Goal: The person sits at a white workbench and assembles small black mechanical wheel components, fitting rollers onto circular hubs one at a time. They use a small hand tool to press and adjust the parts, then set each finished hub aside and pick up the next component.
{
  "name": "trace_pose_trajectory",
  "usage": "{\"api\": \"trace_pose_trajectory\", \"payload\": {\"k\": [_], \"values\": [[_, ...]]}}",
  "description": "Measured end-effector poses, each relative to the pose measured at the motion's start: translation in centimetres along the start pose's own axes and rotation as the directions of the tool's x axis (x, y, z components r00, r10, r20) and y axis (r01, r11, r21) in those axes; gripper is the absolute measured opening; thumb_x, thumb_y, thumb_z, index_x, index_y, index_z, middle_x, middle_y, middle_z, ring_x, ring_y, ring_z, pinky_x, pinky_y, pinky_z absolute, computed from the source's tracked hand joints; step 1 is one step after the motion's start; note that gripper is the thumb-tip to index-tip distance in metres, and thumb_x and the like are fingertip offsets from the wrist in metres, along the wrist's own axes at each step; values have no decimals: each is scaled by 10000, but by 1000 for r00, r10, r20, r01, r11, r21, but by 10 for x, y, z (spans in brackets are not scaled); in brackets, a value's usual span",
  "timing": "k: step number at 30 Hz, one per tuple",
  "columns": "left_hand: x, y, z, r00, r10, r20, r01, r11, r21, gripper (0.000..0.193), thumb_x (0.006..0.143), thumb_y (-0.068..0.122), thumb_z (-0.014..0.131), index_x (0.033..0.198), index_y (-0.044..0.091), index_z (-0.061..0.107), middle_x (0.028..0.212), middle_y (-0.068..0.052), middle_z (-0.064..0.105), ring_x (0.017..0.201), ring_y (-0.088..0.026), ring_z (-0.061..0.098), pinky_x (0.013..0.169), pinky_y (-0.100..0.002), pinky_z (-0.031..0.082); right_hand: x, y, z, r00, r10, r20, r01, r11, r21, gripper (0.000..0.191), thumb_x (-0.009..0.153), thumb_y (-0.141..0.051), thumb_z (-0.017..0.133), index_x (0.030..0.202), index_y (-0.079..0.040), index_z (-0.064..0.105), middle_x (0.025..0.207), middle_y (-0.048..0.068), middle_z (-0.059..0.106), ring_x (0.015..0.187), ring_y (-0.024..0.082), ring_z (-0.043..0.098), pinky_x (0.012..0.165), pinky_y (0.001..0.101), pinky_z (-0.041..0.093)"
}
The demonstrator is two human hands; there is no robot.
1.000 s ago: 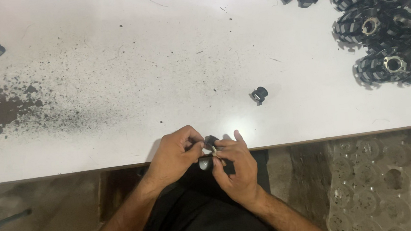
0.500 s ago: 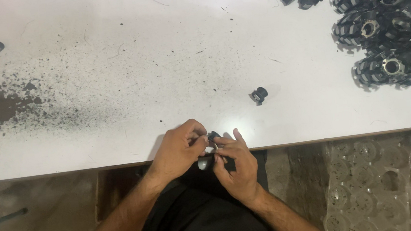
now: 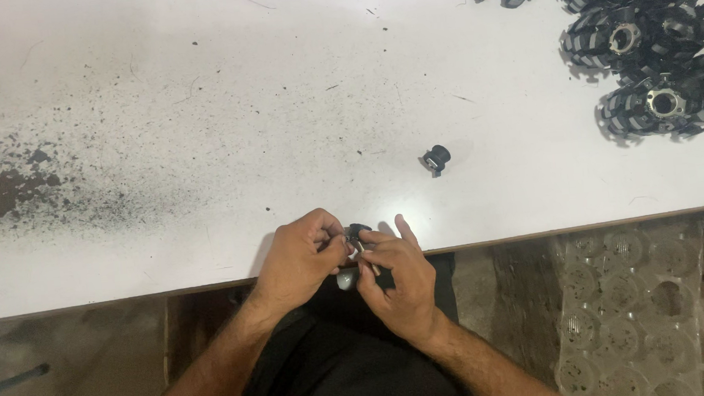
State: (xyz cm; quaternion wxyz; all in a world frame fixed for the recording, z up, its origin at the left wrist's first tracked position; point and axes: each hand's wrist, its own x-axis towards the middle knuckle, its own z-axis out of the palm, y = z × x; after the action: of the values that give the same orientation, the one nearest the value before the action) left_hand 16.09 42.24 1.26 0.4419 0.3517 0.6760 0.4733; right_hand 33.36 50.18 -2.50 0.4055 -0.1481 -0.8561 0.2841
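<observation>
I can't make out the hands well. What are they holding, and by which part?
Both hands, left and right, pinch a small black part between fingertips; which part of it cannot be told.

Everything is sitting around the table (image 3: 191, 110). Both hands are meeting at its near edge, the left hand (image 3: 298, 262) lying just left of the right hand (image 3: 401, 274), with a small part (image 3: 357, 231) sitting between them. Another little part (image 3: 435, 159) is lying on the table behind them. A pile of round parts (image 3: 652, 36) is sitting at the table's far right corner. A plastic tray (image 3: 625, 310) is lying below the table's near edge, to the right.

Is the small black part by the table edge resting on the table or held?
Held: both hands pinch the small black part together at the white table edge.
</observation>
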Motion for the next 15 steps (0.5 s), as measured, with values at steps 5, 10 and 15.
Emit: {"api": "trace_pose_trajectory", "payload": {"k": [5, 10, 15], "values": [[-3, 0, 4, 998, 43, -45, -41, 998, 47, 113, 944, 104, 650, 941, -8, 672, 756, -52, 740, 665, -59, 694, 547, -216, 554, -1, -1, -1, 1000, -6, 13, 6, 1000, -18, 252, 845, 35, 759, 1031, -47, 610, 1019, 104, 722, 1172, 290, 723, 1233, 636, 356], [-4, 1, 6, 996, 66, -60, -61, 995, 85, 114, 945, 102, 646, 942, -9, 672, 750, -51, 743, 648, -61, 685, 523, -219, 533, 0, -4, -3, 1000, 7, 17, -7, 999, -32, 252, 835, 40, 762, 1024, -43, 617, 1017, 99, 724, 1171, 287, 725, 1230, 638, 353], [-5, 0, 7, 996, 73, -52, -71, 997, 36, 114, 946, 109, 658, 941, -4, 670, 760, -47, 738, 654, -51, 687, 519, -209, 532, 2, -4, -4, 1000, 4, 26, -3, 999, -33, 249, 844, 45, 756, 1034, -37, 619, 1016, 91, 720, 1175, 285, 724, 1232, 646, 350]]}}
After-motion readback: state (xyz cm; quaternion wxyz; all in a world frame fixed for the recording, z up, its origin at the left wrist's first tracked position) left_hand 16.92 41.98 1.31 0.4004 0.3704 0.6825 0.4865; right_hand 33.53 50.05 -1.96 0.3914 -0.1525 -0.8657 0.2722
